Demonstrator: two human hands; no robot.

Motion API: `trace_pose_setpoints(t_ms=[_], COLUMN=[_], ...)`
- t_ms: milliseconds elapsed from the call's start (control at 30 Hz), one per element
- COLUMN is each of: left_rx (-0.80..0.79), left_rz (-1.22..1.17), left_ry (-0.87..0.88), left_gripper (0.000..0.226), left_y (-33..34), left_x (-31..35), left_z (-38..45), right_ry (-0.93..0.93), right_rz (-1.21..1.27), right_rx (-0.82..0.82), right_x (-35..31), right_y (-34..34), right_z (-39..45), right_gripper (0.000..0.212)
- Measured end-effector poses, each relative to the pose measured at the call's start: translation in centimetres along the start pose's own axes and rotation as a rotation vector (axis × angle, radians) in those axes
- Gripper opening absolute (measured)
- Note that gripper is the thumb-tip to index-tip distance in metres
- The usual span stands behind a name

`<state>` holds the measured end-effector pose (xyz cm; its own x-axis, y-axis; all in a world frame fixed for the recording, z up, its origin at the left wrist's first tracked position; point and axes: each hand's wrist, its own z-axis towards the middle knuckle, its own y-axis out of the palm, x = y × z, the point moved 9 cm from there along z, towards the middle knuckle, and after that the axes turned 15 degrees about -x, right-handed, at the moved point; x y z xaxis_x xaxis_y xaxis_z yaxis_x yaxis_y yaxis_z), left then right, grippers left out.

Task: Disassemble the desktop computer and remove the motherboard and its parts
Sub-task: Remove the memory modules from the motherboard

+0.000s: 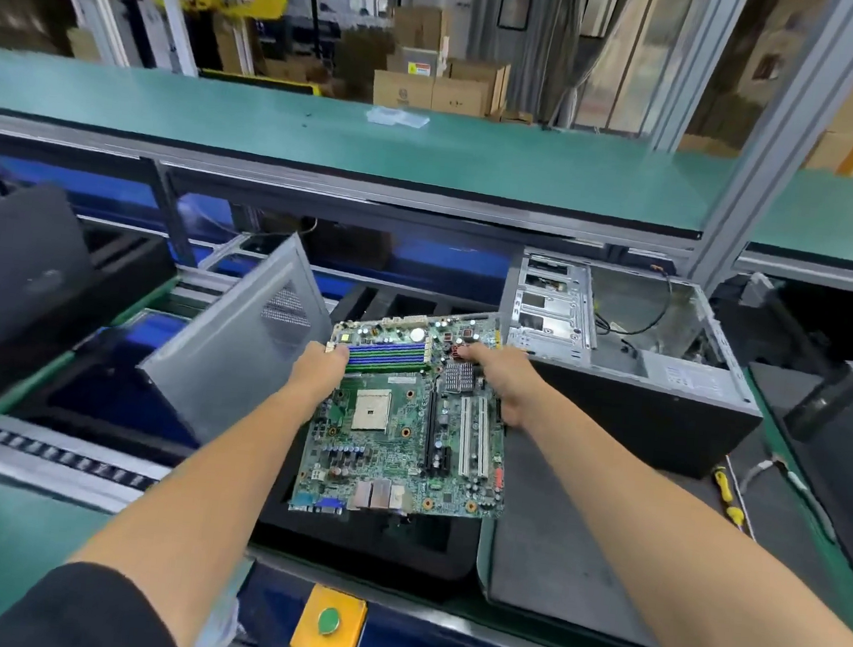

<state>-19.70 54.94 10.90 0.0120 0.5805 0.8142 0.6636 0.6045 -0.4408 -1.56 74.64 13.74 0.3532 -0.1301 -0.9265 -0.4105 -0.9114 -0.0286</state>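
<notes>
above a black tray on the surface, both hands grasp a green motherboard: left hand at its left edge, right hand at its right. the emptied computer case sits just beyond. keeping it level and gripping only edges seems wise.

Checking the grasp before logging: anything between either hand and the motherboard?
Nothing visible. The left hand holds the motherboard at its left edge by the RAM slots, the right hand at its right edge; the board is already out of the case.

No text, label or number is sharp enough to read.
</notes>
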Motion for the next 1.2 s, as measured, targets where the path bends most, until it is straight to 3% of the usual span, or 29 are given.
trace_pose_setpoints(t_ms=[167, 233, 333, 500, 633, 733, 833, 900, 1033, 1100, 1200], left_rx=[0.138, 0.218, 0.304, 0.348, 0.352, 0.339, 0.339, 0.350, 0.379, 0.381, 0.365], left_rz=[-0.017, -0.052, -0.029, 0.173, 0.339, 0.377, 0.405, 0.440, 0.511, 0.528, 0.559], left_ry=[-0.037, -0.027, -0.021, -0.014, -0.032, 0.007, 0.042, 0.052, 0.066, 0.075, 0.076], left_gripper=[0.033, 0.036, 0.043, 0.050, 0.055, 0.059, 0.055, 0.053, 0.047, 0.042, 0.034], left_y=[-3.5, -5.1, -6.9, -9.2, -10.4, -11.0, -11.0, -10.9, -10.4, -10.3, -10.0], left_x=[0.5, 0.8, 1.4, 4.2, 5.7, 6.6, 7.1, 7.4, 7.9, 8.2, 8.3], left_z=[2.2, 2.2, 2.0, 2.7, 3.0, 3.4, 3.7, 3.8, 3.9, 4.0, 4.0], right_ry=[-0.018, -0.012, 0.022, 0.092, 0.143, 0.168, 0.195, 0.221, 0.271, 0.279, 0.283], right_rz=[0.106, 0.168, 0.242, 0.306, 0.346, 0.320, 0.299, 0.308, 0.351, 0.370, 0.395], right_rx=[-0.075, -0.116, -0.175, -0.279, -0.347, -0.392, -0.355, -0.345, -0.338, -0.326, -0.333], right_x=[0.6, 1.2, 2.2, 3.6, 4.8, 5.2, 5.9, 6.4, 7.2, 7.3, 7.5], right_y=[1.3, 2.0, 3.4, 5.3, 7.0, 8.2, 8.5, 8.9, 9.2, 9.2, 9.2], right_z=[4.3, 5.6, 7.4, 9.2, 10.5, 11.3, 11.8, 12.0, 12.1, 12.2, 12.4], right_gripper=[0.074, 0.089, 0.094, 0.072, 0.071, 0.045, 0.034, 0.040, 0.075, 0.072, 0.049])
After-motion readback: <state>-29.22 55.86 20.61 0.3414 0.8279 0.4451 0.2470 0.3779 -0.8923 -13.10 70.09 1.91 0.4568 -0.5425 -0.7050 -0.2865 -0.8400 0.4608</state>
